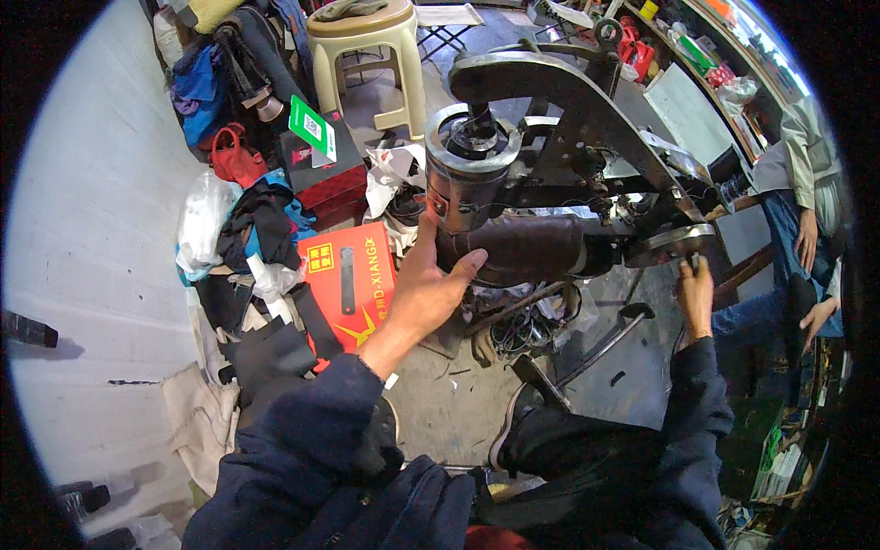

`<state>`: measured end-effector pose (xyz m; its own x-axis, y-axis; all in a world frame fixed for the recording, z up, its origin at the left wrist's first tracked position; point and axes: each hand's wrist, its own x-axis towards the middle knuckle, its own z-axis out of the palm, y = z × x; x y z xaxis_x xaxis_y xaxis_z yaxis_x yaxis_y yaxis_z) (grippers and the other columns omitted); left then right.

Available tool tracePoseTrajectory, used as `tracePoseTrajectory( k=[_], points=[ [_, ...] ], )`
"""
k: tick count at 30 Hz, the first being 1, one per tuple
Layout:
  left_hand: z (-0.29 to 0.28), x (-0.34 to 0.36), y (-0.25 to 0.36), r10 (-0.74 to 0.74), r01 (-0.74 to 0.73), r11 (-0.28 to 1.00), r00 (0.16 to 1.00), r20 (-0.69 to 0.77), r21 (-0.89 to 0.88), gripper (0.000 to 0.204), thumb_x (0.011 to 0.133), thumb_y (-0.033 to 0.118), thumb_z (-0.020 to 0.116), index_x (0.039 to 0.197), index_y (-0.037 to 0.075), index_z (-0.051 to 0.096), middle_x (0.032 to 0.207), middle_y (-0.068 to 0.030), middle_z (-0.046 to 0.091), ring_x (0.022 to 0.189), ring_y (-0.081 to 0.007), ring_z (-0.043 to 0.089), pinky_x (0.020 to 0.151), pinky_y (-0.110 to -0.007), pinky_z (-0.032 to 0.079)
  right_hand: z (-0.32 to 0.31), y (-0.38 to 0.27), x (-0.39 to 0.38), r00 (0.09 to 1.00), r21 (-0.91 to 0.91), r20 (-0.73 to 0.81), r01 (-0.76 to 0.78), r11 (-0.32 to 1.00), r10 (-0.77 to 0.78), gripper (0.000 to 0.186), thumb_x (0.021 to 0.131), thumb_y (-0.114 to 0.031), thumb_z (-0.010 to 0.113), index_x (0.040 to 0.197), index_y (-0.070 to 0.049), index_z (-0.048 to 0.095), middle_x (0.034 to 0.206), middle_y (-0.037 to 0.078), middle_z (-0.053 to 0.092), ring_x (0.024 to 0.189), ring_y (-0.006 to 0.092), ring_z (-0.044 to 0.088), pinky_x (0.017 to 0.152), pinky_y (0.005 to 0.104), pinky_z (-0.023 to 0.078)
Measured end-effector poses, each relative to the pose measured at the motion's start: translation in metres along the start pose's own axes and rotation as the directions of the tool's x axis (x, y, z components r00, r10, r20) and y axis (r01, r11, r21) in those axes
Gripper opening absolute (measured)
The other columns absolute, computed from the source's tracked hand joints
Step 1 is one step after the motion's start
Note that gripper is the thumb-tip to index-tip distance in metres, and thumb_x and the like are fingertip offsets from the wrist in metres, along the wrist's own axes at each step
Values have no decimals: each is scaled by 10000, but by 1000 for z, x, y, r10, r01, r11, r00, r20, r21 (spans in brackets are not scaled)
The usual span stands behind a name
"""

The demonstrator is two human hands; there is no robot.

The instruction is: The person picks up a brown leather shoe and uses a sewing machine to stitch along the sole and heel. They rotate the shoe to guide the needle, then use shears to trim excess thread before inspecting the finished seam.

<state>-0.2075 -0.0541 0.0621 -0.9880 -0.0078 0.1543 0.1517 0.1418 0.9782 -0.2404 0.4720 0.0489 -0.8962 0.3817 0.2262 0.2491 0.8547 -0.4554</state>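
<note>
An old black cobbler's sewing machine [559, 92] stands in front of me, its round metal head [472, 170] above a narrow horizontal arm. Around that arm lies a piece of dark brown leather [527, 247], tube-shaped like a boot shaft; its exact kind is hard to tell. My left hand [423, 291] grips the leather's left end just below the head, thumb on the near side and fingers partly hidden behind. At the machine's right end is a metal handwheel [674, 243]. My right hand [694, 295] is closed at its near rim, fingertips upright against it.
An orange-red box [353, 275] with dark scraps lies on the left, beside bags and cloth. Behind are a green sign card [312, 128] and a beige plastic stool [367, 50]. A metal bar [605, 348] rises below the machine. Another person's hand [807, 238] is at the right.
</note>
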Motion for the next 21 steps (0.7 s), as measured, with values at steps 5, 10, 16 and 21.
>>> tracePoseTrajectory(
  k=[5, 10, 16, 21],
  points=[
    [2, 1, -5, -74, 75, 991, 997, 13, -113, 668, 919, 245, 753, 1448, 35, 402, 1292, -206, 672, 1188, -359, 665, 1047, -416, 471, 37, -49, -54, 796, 256, 591, -337, 906, 130, 370, 1000, -250, 658, 1208, 52, 604, 906, 173, 714, 735, 285, 699, 679, 392, 553],
    [1, 0, -6, -62, 63, 994, 998, 20, -94, 650, 918, 212, 751, 1443, 50, 405, 1283, -197, 674, 1184, -343, 667, 1047, -410, 469, 3, -126, -70, 948, 300, 269, 85, 950, -170, 279, 994, -223, 687, 1078, 38, 633, 818, 79, 655, 691, 146, 614, 600, 313, 488],
    [2, 5, -9, 7, -6, 996, 1000, 14, -90, 644, 921, 221, 756, 1438, 53, 412, 1264, -188, 682, 1173, -307, 675, 1033, -384, 479, -51, -84, -22, 999, 391, -29, 31, 920, -22, 223, 1022, -210, 651, 1084, 2, 622, 851, 30, 610, 743, 128, 548, 657, 286, 455],
    [-1, 4, -6, -8, 9, 997, 1000, 18, -74, 640, 923, 229, 755, 1431, 32, 419, 1258, -188, 680, 1161, -290, 678, 1028, -383, 485, -11, -6, 1, 998, 20, -10, -64, 998, 64, 442, 1014, -251, 662, 1343, 33, 584, 1219, 245, 698, 1116, 359, 679, 945, 414, 513]
  ],
)
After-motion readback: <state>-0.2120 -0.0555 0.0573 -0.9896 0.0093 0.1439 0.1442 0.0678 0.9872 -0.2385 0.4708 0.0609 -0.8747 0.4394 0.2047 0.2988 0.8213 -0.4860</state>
